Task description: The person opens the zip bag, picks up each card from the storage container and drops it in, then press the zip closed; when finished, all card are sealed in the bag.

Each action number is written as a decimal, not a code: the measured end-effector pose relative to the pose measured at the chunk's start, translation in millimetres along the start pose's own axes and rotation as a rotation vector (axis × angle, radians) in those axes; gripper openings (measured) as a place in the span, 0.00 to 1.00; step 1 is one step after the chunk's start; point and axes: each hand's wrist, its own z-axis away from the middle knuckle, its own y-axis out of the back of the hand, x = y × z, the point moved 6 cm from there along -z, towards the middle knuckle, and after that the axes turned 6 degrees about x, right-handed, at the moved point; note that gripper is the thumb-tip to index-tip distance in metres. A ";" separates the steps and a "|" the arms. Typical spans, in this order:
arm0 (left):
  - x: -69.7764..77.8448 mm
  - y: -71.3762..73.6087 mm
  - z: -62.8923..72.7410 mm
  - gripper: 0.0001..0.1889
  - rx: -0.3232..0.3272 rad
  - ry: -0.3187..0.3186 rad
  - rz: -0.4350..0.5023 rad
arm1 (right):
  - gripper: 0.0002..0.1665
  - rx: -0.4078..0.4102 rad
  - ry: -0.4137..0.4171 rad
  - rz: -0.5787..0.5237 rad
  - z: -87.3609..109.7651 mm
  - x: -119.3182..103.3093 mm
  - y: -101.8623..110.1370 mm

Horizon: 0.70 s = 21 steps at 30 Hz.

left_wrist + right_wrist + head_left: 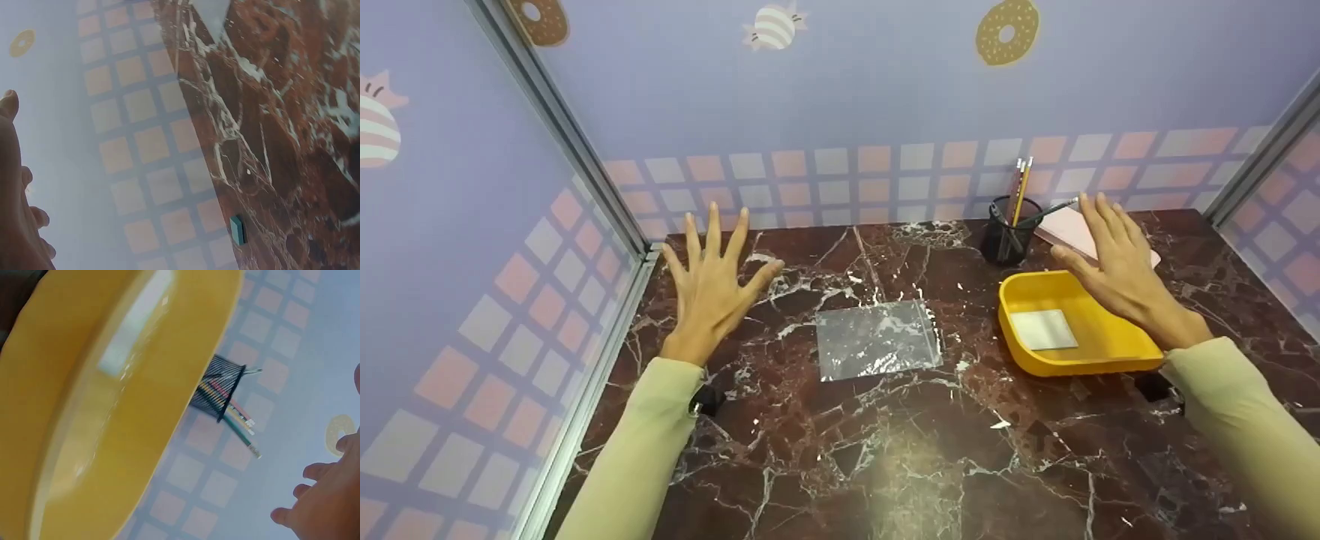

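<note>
My left hand [706, 296] is held up with its fingers spread over the left side of the marble table, holding nothing. To its right lies a flat clear zip bag [877, 341]. My right hand [1125, 270] hovers over the right part of a yellow tray [1110, 360], fingers straight and nothing in its grasp. Inside that tray rests a flat white square [1044, 330]. In the right wrist view the tray wall [112, 455] fills the left side, with the right hand's fingers [323, 495] at the right edge.
Behind the tray stands a black mesh cup [1009, 244] of pencils, one leaning out rightward. A pink pad [1071, 229] lies beside it, partly covered by the right hand. A small teal block [237, 230] sits near the wall. Patterned panels [825, 97] enclose the table.
</note>
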 end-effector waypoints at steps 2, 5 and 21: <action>3.1 0.9 -0.4 0.52 0.014 0.014 0.038 | 0.48 0.010 0.010 -0.076 -2.5 -5.6 0.1; 9.0 1.3 -0.9 0.54 0.027 0.034 0.092 | 0.47 0.009 0.021 -0.172 -5.7 -13.7 -0.8; 44.5 -9.3 -4.2 0.65 0.101 0.102 0.471 | 0.41 -0.050 -0.178 -0.658 -16.8 -48.2 -23.1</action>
